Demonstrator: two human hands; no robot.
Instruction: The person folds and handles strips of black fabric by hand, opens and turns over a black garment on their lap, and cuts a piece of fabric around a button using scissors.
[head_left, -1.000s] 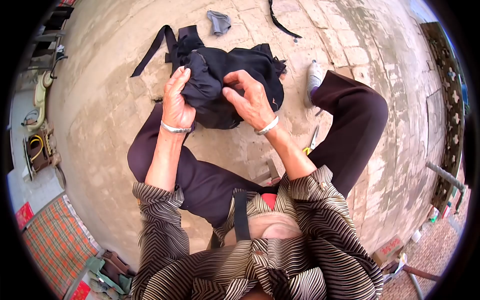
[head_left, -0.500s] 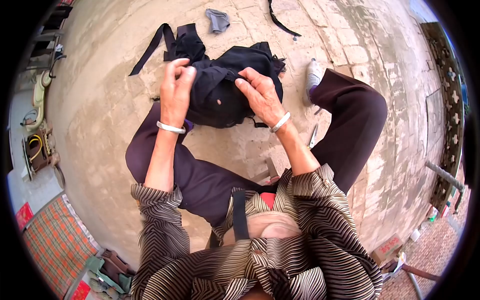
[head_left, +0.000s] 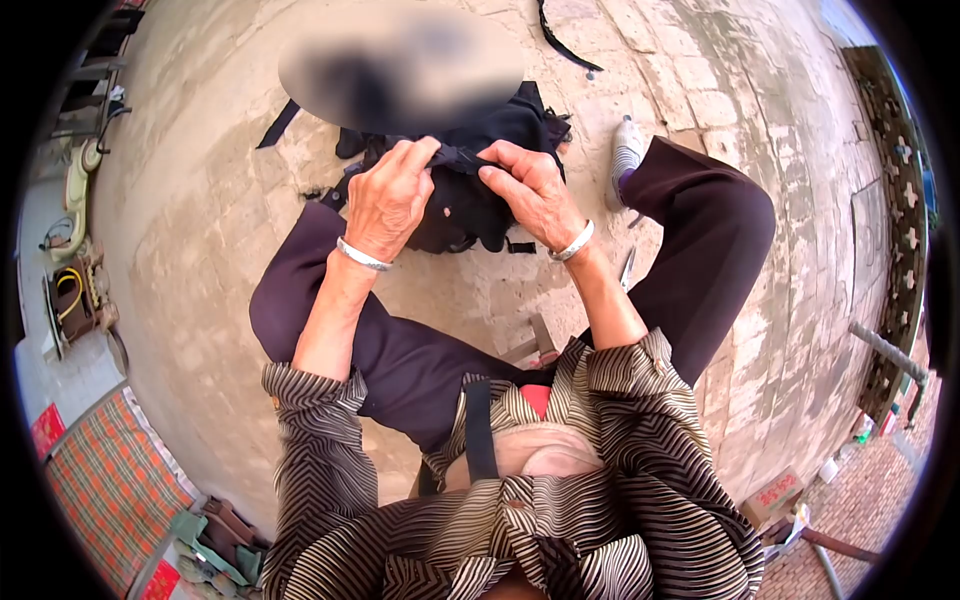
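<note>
Between my spread legs lies a bunched black cloth (head_left: 465, 215) with a small hole in its front; its exact kind does not show. My left hand (head_left: 390, 200) is closed on a fold along its upper edge. Close by on the right, my right hand (head_left: 530, 190) pinches the same edge between thumb and fingers. The short stretch of fabric between both hands looks taut. A blurred patch hides the cloth's far part and the floor beyond. A black strap end (head_left: 280, 124) sticks out at the left of that patch.
Scissors (head_left: 628, 268) lie on the paved floor beside my right leg. A dark strip (head_left: 560, 38) is farther off. My shoe (head_left: 627, 160) stands right of the cloth. A checked cloth (head_left: 115, 490) lies at lower left, a cardboard box (head_left: 778, 497) at lower right.
My left hand has moved right and slightly down, closer to my right hand, and its fingers have turned inward onto the fold. My right hand shifted slightly right. A blur now covers the far part.
</note>
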